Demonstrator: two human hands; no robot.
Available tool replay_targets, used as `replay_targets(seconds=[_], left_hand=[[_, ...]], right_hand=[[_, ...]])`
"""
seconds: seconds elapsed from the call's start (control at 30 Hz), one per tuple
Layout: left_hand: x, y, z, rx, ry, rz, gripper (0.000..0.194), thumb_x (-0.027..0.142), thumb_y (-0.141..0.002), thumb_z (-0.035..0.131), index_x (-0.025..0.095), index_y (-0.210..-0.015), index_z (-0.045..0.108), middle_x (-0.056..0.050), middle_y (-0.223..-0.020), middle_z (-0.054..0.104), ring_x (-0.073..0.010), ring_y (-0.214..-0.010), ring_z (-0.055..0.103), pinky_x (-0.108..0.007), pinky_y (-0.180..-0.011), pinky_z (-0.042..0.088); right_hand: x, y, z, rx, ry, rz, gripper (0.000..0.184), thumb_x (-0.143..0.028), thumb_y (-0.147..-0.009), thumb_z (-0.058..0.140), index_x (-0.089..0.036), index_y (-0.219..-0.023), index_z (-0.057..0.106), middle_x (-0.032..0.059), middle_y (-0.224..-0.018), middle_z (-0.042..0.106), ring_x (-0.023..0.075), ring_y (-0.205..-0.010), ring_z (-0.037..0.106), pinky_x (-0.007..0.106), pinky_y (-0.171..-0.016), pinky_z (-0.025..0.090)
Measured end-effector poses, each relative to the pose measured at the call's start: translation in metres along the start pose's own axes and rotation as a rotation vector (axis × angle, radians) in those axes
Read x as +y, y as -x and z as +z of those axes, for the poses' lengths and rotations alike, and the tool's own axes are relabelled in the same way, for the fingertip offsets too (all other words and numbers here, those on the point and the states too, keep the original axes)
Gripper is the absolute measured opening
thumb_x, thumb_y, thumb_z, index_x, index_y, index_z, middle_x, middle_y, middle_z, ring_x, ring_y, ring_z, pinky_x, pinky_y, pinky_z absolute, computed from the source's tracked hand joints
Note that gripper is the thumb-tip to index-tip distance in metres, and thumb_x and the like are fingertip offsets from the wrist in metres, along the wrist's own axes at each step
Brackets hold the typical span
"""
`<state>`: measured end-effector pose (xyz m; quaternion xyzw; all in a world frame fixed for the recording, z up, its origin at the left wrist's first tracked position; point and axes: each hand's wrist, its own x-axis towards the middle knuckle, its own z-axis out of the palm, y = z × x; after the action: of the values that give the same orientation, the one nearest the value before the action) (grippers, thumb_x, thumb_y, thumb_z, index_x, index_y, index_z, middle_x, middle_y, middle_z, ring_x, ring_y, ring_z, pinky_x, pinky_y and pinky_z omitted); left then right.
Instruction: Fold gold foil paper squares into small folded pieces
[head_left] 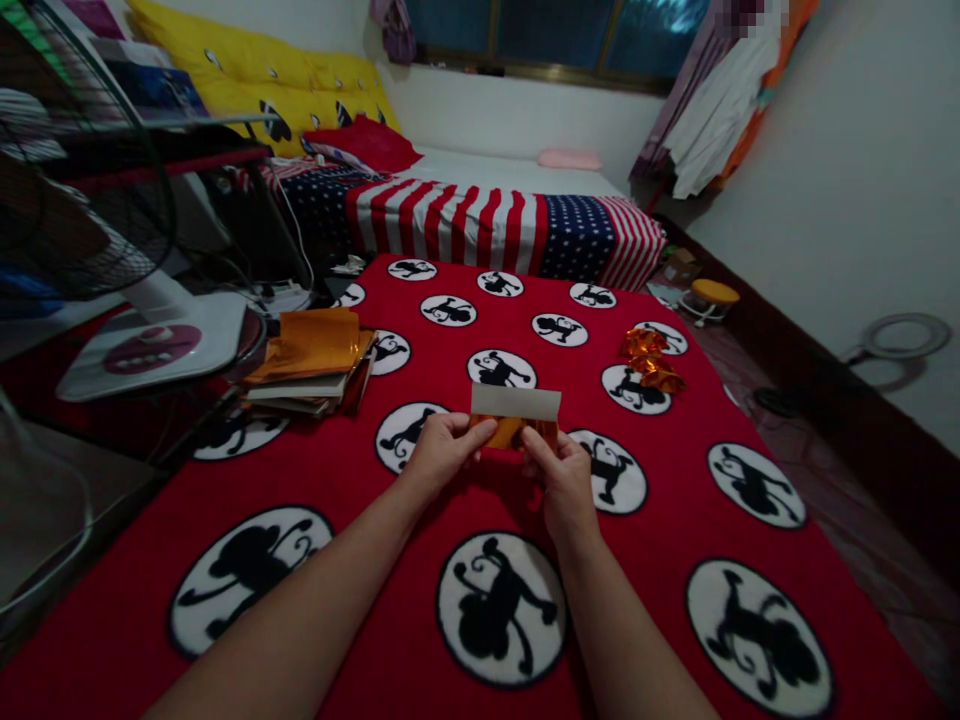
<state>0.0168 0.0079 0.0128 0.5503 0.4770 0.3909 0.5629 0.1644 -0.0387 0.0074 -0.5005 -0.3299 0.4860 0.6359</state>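
Between both hands is a sheet of shiny gold foil paper [504, 432], with a pale strip along its far edge that looks like its folded-over back. My left hand [444, 447] pinches the sheet's left end, thumb on top. At the right end my right hand [559, 465] grips it the same way, fingers curled beneath. The sheet is held just above a red blanket [360, 560] printed with black monkeys in white circles. To the left lies a stack of gold paper sheets [311, 350]. Crumpled or folded gold foil pieces [651, 362] rest on the right.
A fan with a white base [154, 340] stands at the left by a cluttered desk [150, 160]. Beyond the blanket is a bed with a flag-patterned cover [450, 215]. A yellow stool [714, 292] and a ring light [904, 335] are along the right wall.
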Motion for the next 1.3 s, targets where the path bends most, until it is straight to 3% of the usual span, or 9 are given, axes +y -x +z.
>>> replay_targets(seconds=[0.13, 0.37, 0.47, 0.63, 0.87, 1.07, 1.17, 1.3], left_hand=[[-0.003, 0.001, 0.005, 0.125, 0.024, 0.087, 0.047, 0.052, -0.076, 0.065, 0.015, -0.050, 0.050, 0.004, -0.043, 0.045, -0.0055, -0.040, 0.035, -0.020, -0.042, 0.022], [-0.002, 0.006, 0.011, 0.117, -0.065, 0.156, 0.047, 0.048, -0.076, 0.064, 0.016, -0.047, 0.046, 0.004, -0.044, 0.043, -0.0065, -0.044, 0.036, -0.020, -0.044, 0.025], [-0.002, 0.006, 0.011, 0.088, -0.080, 0.146, 0.046, 0.048, -0.077, 0.063, 0.015, -0.048, 0.047, 0.004, -0.045, 0.041, -0.0061, -0.044, 0.034, -0.020, -0.044, 0.023], [-0.005, 0.004, 0.006, 0.101, -0.079, 0.136, 0.047, 0.048, -0.078, 0.062, 0.015, -0.048, 0.047, 0.004, -0.046, 0.041, -0.0057, -0.046, 0.034, -0.020, -0.045, 0.022], [-0.006, -0.001, -0.004, 0.175, 0.032, 0.076, 0.048, 0.051, -0.074, 0.065, 0.017, -0.048, 0.044, 0.005, -0.042, 0.038, -0.0053, -0.040, 0.029, -0.021, -0.041, 0.017], [-0.002, 0.001, 0.003, 0.132, 0.029, 0.095, 0.048, 0.051, -0.074, 0.065, 0.016, -0.047, 0.046, 0.005, -0.042, 0.039, -0.0054, -0.041, 0.030, -0.021, -0.042, 0.020], [-0.001, 0.003, 0.005, 0.098, -0.008, 0.097, 0.049, 0.053, -0.073, 0.065, 0.016, -0.047, 0.046, 0.004, -0.044, 0.041, -0.0055, -0.043, 0.031, -0.020, -0.042, 0.021], [-0.002, 0.003, 0.000, 0.085, -0.016, 0.074, 0.048, 0.053, -0.072, 0.065, 0.016, -0.049, 0.046, 0.004, -0.045, 0.039, -0.0053, -0.043, 0.029, -0.021, -0.042, 0.018]], right_hand=[[0.004, 0.004, 0.012, -0.004, 0.024, 0.053, 0.036, -0.046, -0.065, 0.078, -0.016, -0.067, 0.059, -0.0037, -0.052, 0.054, 0.0079, -0.042, 0.043, 0.021, -0.040, 0.034], [0.010, 0.011, 0.023, -0.015, -0.024, 0.030, 0.032, -0.037, -0.070, 0.075, -0.019, -0.059, 0.051, -0.0087, -0.044, 0.038, 0.0060, -0.040, 0.030, 0.022, -0.039, 0.022], [0.010, 0.010, 0.020, 0.033, -0.086, 0.056, 0.036, -0.032, -0.069, 0.074, -0.019, -0.054, 0.043, -0.0097, -0.045, 0.032, 0.0045, -0.040, 0.023, 0.021, -0.039, 0.018], [0.003, 0.004, 0.009, 0.101, -0.214, 0.028, 0.030, -0.025, -0.064, 0.074, -0.019, -0.057, 0.045, -0.0112, -0.046, 0.030, 0.0039, -0.040, 0.021, 0.020, -0.038, 0.015], [-0.009, -0.006, -0.012, 0.241, -0.225, -0.070, 0.038, -0.031, -0.065, 0.070, -0.021, -0.051, 0.037, -0.0106, -0.043, 0.029, 0.0039, -0.037, 0.021, 0.019, -0.036, 0.016], [0.000, 0.007, 0.013, 0.006, -0.079, 0.137, 0.039, -0.050, -0.069, 0.074, -0.020, -0.070, 0.049, -0.0089, -0.051, 0.043, 0.0038, -0.037, 0.028, 0.018, -0.034, 0.018], [0.003, 0.009, 0.021, 0.016, -0.051, 0.115, 0.041, -0.049, -0.067, 0.076, -0.019, -0.066, 0.048, -0.0105, -0.044, 0.037, 0.0038, -0.036, 0.025, 0.019, -0.034, 0.017], [0.000, 0.001, 0.008, 0.108, -0.109, 0.041, 0.039, -0.044, -0.069, 0.075, -0.019, -0.059, 0.046, -0.0099, -0.044, 0.038, 0.0028, -0.035, 0.025, 0.018, -0.033, 0.014]])
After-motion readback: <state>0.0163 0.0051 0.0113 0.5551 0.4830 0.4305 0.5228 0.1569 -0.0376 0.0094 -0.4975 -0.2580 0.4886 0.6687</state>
